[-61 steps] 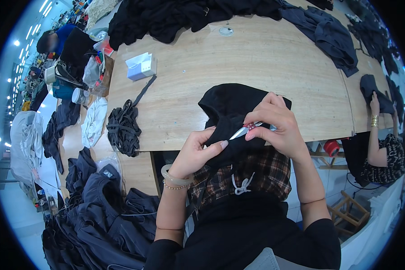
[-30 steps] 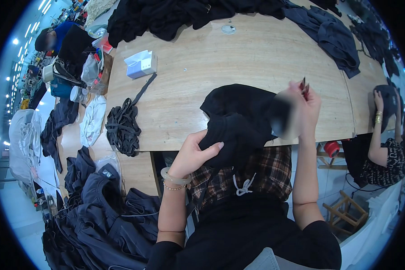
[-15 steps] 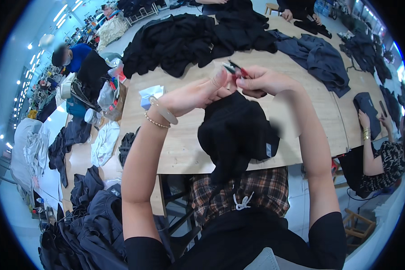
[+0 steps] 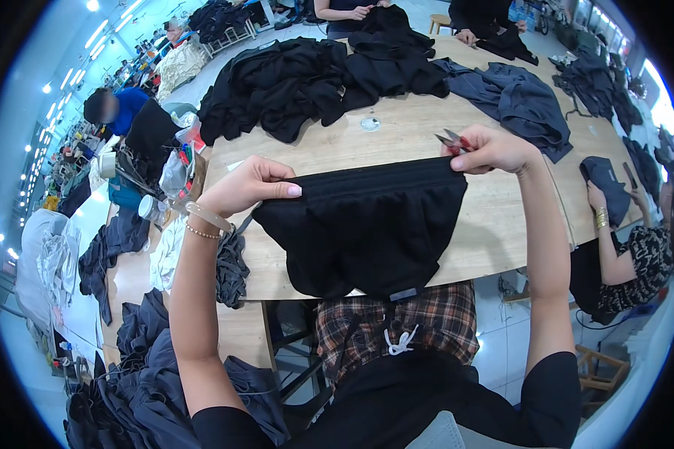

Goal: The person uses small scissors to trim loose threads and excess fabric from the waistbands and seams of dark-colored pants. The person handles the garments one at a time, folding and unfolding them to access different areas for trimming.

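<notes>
A black garment (image 4: 363, 232) is stretched sideways between my hands, its banded top edge pulled nearly straight. My left hand (image 4: 256, 183) pinches the left end of that band, thumb on top. At the right end, my right hand (image 4: 494, 150) grips the band and also keeps a pair of red-handled thread snips (image 4: 457, 141) in its palm, blades pointing left. The lower part of the garment hangs over the table's near edge, above my lap. A small pale label (image 4: 403, 295) shows at its bottom.
A heap of black garments (image 4: 277, 86) lies across the far side of the wooden table (image 4: 502, 232), with dark grey ones (image 4: 513, 101) to its right. More dark clothes (image 4: 146, 367) are piled at lower left. Co-workers sit at the right and stand at the far side.
My hands, close together at the snips before, have moved apart. The bunched garment is now spread wide between them, and a round pale spot on the table has come into view.
</notes>
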A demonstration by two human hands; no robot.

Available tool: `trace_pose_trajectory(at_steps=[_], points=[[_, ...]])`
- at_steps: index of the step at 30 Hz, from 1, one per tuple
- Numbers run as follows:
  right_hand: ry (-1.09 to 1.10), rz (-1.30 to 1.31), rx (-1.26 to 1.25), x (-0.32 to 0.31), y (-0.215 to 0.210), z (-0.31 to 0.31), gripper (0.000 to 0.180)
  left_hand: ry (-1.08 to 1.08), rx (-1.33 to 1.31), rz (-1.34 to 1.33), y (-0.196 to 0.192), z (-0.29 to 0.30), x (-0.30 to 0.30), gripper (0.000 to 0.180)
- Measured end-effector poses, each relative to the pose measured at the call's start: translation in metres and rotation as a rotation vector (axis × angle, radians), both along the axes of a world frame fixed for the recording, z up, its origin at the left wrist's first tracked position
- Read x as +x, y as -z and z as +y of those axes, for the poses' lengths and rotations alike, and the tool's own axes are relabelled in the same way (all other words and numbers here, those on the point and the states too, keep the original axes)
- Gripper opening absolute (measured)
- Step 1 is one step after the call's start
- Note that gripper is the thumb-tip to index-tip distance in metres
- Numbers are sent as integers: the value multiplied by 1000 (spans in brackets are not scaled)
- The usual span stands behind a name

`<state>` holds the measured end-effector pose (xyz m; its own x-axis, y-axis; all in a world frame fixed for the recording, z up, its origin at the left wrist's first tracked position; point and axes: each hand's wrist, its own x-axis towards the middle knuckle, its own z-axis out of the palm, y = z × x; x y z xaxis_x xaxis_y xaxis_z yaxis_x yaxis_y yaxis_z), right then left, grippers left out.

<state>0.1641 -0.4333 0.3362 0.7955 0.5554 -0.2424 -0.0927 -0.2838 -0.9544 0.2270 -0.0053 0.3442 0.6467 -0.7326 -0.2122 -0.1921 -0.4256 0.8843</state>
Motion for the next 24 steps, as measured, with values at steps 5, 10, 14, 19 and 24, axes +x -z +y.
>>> trace_pose_trajectory(at_steps=[5, 10, 14, 19, 24], points=[[-44, -102, 80, 1, -10, 47, 21, 40, 232, -270, -3, -23, -4, 24], [-93, -120, 80, 0, -15, 82, 21, 94, -200, -441, -2, -87, -37, 25], [-91, -42, 32, -5, -19, 64, 22, 71, -99, -391, -13, -77, -37, 21], [19, 28, 85, -16, -11, -7, 21, -75, -64, -265, -8, 3, -11, 20], [-37, -19, -15, -21, -10, 3, 26, -2, 42, -294, 27, 18, -9, 20]])
